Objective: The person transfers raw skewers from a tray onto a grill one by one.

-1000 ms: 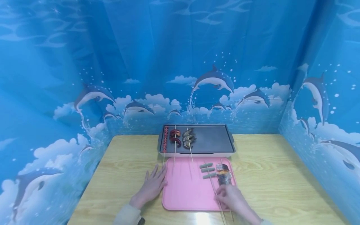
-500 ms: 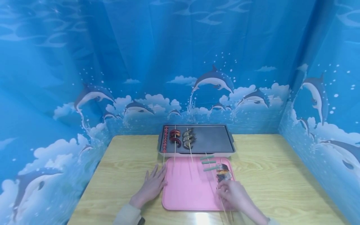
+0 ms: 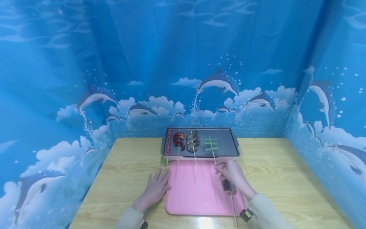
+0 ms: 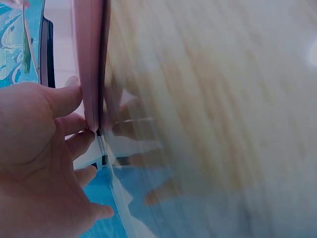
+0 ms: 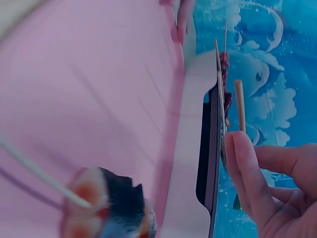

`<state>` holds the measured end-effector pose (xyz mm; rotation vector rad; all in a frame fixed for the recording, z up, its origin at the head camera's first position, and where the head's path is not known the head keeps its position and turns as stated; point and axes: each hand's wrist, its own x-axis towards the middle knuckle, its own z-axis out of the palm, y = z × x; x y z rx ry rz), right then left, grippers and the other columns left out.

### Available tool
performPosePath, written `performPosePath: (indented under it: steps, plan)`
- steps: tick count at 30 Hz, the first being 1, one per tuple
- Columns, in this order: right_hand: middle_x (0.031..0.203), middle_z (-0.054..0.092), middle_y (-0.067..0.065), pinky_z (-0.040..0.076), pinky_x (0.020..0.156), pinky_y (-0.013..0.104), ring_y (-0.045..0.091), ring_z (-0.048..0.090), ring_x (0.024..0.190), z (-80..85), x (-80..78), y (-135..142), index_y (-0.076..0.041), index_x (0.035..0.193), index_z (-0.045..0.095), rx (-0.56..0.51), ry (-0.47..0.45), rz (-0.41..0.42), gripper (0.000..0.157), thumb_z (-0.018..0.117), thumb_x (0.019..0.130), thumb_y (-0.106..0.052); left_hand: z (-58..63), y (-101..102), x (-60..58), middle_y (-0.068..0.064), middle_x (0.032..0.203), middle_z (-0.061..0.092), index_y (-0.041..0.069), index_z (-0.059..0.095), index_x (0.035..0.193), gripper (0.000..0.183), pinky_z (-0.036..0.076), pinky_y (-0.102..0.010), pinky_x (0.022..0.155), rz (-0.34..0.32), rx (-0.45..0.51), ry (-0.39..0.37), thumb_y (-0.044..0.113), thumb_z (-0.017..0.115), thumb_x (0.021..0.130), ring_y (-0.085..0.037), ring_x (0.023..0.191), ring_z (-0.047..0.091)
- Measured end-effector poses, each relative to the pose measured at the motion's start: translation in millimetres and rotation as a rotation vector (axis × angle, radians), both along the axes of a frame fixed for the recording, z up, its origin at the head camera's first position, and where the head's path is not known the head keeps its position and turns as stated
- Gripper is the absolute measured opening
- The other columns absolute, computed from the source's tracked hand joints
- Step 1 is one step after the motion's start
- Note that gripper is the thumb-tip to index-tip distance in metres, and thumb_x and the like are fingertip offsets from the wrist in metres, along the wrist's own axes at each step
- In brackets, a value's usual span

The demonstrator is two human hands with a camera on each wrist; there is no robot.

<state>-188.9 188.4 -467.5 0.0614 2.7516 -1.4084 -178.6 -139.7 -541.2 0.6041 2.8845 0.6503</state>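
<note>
Right hand (image 3: 232, 173) pinches a green-bean skewer (image 3: 212, 144) laid on the griddle (image 3: 226, 144); left hand (image 3: 154, 189) lies flat, fingers spread, beside the pink tray (image 3: 194, 197).

Head view looks forward and down from above over the whole wooden table (image 3: 128, 171), wrist views sit very close and rolled sideways, left one at the pink tray (image 4: 89, 59) edge, right one across that tray toward the griddle (image 5: 210, 148), both shared with head.
</note>
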Motion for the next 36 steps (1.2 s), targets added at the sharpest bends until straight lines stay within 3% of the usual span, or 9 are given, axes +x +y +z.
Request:
performPosePath:
  steps: [5, 10, 18, 26, 29, 32, 36]
  plan:
    - [0.075, 0.073, 0.006, 0.061, 0.053, 0.038, 0.016, 0.067, 0.056, 4.8, -23.7, -5, 0.004, 0.109, 0.072, 0.056, -0.026, -0.023, 0.02, 0.07, 0.094, -0.01, 1.4, 0, 1.7, -0.011, 0.165, 0.027, 0.005, 0.033, 0.157, 0.059, 0.003, -0.075, 0.117, 0.005, -0.003, -0.007, 0.031, 0.048, 0.106, -0.043, 0.154, 0.011]
    - [0.078, 0.074, 0.003, 0.059, 0.058, 0.031, 0.013, 0.067, 0.062, 5.1, -41.5, -8, 0.0, 0.105, 0.075, 0.166, -0.001, -0.029, 0.019, 0.074, 0.093, -0.015, 2.5, 1, 1.2, -0.012, 0.165, 0.028, 0.004, 0.032, 0.157, 0.06, 0.005, -0.075, 0.116, 0.001, -0.013, -0.008, 0.031, 0.049, 0.106, -0.044, 0.153, 0.013]
    - [0.078, 0.073, 0.006, 0.061, 0.055, 0.035, 0.016, 0.068, 0.059, 1.8, -54.8, -10, 0.003, 0.108, 0.072, 0.141, -0.041, -0.037, 0.024, 0.074, 0.093, -0.016, 5.9, 2, 3.3, -0.013, 0.164, 0.029, 0.003, 0.034, 0.157, 0.06, 0.004, -0.075, 0.116, -0.001, -0.005, -0.009, 0.03, 0.049, 0.106, -0.044, 0.153, 0.014]
    - [0.068, 0.069, 0.003, 0.054, 0.046, 0.028, 0.016, 0.065, 0.054, 0.9, -59.1, -9, 0.0, 0.1, 0.071, 0.219, -0.015, -0.023, 0.019, 0.075, 0.093, -0.017, 2.8, 1, 1.8, -0.013, 0.165, 0.029, 0.004, 0.033, 0.157, 0.059, 0.005, -0.075, 0.116, 0.001, -0.009, -0.006, 0.031, 0.048, 0.106, -0.044, 0.153, 0.013]
    - [0.064, 0.066, 0.003, 0.049, 0.043, 0.026, 0.016, 0.061, 0.05, -0.6, -57.6, -5, -0.001, 0.099, 0.07, 0.278, 0.037, -0.012, 0.022, 0.073, 0.095, -0.022, 2.5, 1, 1.1, -0.013, 0.165, 0.028, 0.004, 0.032, 0.157, 0.06, 0.004, -0.075, 0.116, -0.002, -0.007, -0.004, 0.031, 0.048, 0.106, -0.045, 0.153, 0.013]
    - [0.065, 0.067, 0.004, 0.045, 0.045, 0.026, 0.017, 0.058, 0.048, -0.3, -52.3, 2, -0.002, 0.101, 0.07, 0.306, 0.088, -0.026, 0.027, 0.069, 0.098, -0.028, 2.3, 1, 0.5, -0.013, 0.165, 0.028, 0.004, 0.032, 0.157, 0.06, 0.004, -0.075, 0.116, -0.003, -0.005, -0.005, 0.03, 0.048, 0.106, -0.045, 0.153, 0.012]
    - [0.071, 0.069, 0.01, 0.053, 0.046, 0.031, 0.022, 0.064, 0.05, 2.8, -35.6, 15, 0.0, 0.108, 0.069, 0.244, 0.095, -0.052, 0.029, 0.064, 0.101, -0.028, 1.6, 1, 0.9, -0.012, 0.165, 0.028, 0.004, 0.032, 0.157, 0.06, 0.003, -0.075, 0.117, 0.007, -0.007, -0.011, 0.031, 0.048, 0.107, -0.044, 0.153, 0.012]
